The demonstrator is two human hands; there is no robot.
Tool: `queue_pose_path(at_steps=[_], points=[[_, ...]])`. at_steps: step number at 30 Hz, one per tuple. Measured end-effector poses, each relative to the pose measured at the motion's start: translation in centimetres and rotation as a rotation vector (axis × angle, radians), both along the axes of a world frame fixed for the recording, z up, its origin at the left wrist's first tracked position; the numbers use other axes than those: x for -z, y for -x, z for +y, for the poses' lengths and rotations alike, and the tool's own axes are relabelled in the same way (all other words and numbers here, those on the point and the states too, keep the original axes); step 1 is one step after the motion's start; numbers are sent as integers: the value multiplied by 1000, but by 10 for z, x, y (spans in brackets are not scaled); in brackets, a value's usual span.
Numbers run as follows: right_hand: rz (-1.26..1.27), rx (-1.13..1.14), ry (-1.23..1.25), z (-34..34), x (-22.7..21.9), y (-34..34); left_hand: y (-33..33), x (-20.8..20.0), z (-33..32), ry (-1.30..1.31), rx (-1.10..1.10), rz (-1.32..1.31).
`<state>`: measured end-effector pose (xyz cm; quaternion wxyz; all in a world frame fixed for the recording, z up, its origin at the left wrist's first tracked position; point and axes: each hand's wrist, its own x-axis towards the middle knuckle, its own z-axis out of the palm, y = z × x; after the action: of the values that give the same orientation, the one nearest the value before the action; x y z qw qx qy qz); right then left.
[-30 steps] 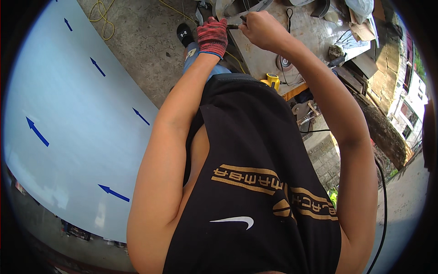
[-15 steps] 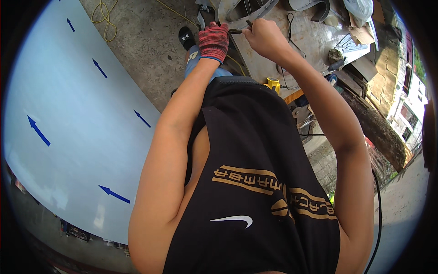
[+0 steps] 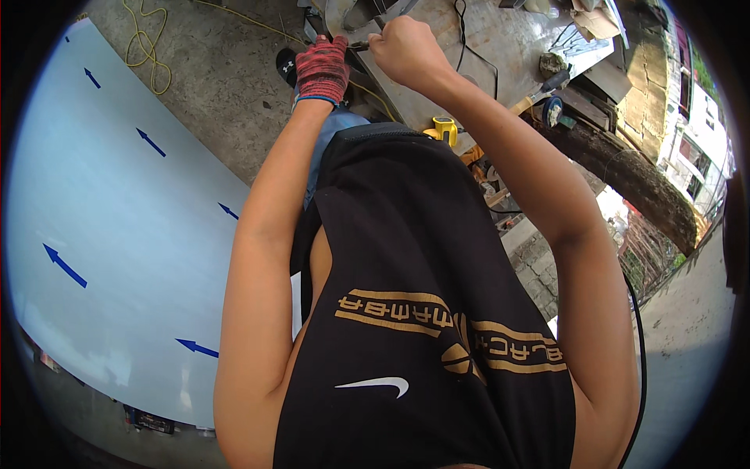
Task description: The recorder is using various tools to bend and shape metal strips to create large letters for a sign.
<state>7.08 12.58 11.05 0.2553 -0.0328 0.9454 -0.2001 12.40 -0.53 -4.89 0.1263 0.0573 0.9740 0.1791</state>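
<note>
In a red-and-black knit glove, my left hand (image 3: 323,72) is closed at the near left corner of a grey metal-topped worktable (image 3: 414,98). My bare right hand (image 3: 410,53) is balled over that table's edge, gripping a dark slim metal tool (image 3: 358,47). The tool reaches across toward the gloved fingers; its exact kind is hidden by the grip. What the glove holds, if anything, cannot be made out. Curved grey metal pieces (image 3: 361,14) lie just beyond both hands.
A yellow tape measure (image 3: 444,131) sits at the table's near edge. A black cable (image 3: 478,59) and a stone-like lump (image 3: 552,64) are on top. Yellow cord (image 3: 148,59) coils on the concrete floor (image 3: 211,78). A large pale-blue sheet with blue arrows (image 3: 117,227) lies left.
The view has shifted, so both hands and the table appear farther left and slightly higher. Both hands stay closed and close together, with the dark tool still between them.
</note>
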Motion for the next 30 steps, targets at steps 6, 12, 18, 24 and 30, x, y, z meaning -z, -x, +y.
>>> queue_pose_path(at_steps=[6, 12, 18, 24, 30], points=[[39, 86, 53, -4, 9, -4, -3, 15, 0, 27, 9, 63], [-276, 372, 69, -4, -6, 2, -5, 17, 3, 44, -7, 98], [-59, 16, 4, -4, 5, -4, -3, 14, 5, 51, -21, 64], [9, -201, 15, 1, 11, 5, 0, 6, 6, 52, -45, 23], [8, -373, 15, 3, 9, 13, -1, 6, 8, 68, -68, 33]])
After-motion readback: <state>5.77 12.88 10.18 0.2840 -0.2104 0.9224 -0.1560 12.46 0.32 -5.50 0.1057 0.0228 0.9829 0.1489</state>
